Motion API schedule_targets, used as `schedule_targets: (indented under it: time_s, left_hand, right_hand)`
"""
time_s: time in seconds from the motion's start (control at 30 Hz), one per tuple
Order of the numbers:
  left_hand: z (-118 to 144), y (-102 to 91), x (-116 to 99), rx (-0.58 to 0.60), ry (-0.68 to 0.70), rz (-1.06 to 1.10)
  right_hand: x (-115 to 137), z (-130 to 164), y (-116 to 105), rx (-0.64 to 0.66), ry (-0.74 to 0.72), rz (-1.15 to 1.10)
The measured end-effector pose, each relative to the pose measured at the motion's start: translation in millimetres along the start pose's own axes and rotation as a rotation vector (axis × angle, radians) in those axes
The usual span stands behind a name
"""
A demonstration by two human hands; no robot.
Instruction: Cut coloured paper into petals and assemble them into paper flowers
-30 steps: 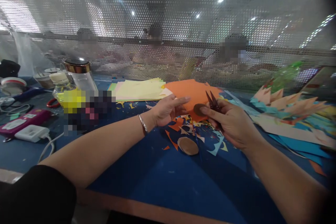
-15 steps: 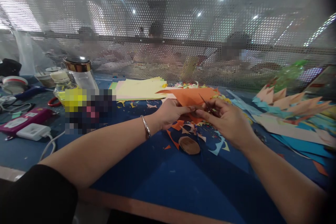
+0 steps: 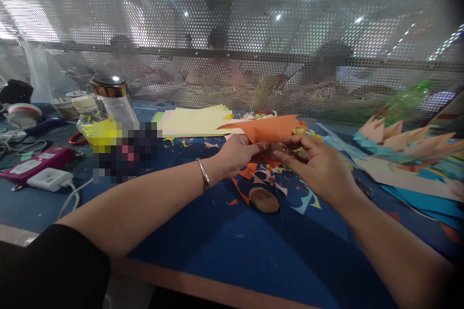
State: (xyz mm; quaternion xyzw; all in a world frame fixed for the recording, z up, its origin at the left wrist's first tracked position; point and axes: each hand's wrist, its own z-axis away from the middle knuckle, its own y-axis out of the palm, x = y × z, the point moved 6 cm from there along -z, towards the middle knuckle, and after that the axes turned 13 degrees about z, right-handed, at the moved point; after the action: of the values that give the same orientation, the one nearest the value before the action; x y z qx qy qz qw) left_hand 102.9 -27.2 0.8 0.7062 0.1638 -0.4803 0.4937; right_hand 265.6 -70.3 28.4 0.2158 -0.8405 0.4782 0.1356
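Note:
My left hand (image 3: 241, 154), with a bracelet on its wrist, pinches a sheet of orange paper (image 3: 273, 128) above the table. Close on its right, my right hand (image 3: 311, 159) is closed around small scissors (image 3: 280, 139); their thin blades point up and left against the paper, and the handles are mostly hidden by the fingers. A brownish patch shows at the left fingertips, too unclear to name. Below the hands lies an oval wooden-looking disc (image 3: 264, 200) on the blue tabletop (image 3: 217, 236). Orange, blue and pale paper scraps (image 3: 304, 200) surround it.
Behind the hands sits a stack of pale yellow paper (image 3: 197, 120). To the left are a bottle (image 3: 87, 118), a clear flask (image 3: 114, 101) and a purple power strip (image 3: 39, 166) with cables. Folded paper pieces (image 3: 398, 135) stand right. A perforated screen (image 3: 232, 19) rises behind.
The scissor blades sit at a slightly lower angle against the orange paper. Both hands keep their hold, and the whole view has shifted slightly.

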Motion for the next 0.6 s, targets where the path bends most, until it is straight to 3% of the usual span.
schedule_targets:
  time_s: [0.6]
  left_hand:
    - [-1.1, 2.6, 1.9, -0.021, -0.018, 0.093]
  right_hand:
    - [10.4, 3.4, -1.0, 0.002, -0.03, -0.083]
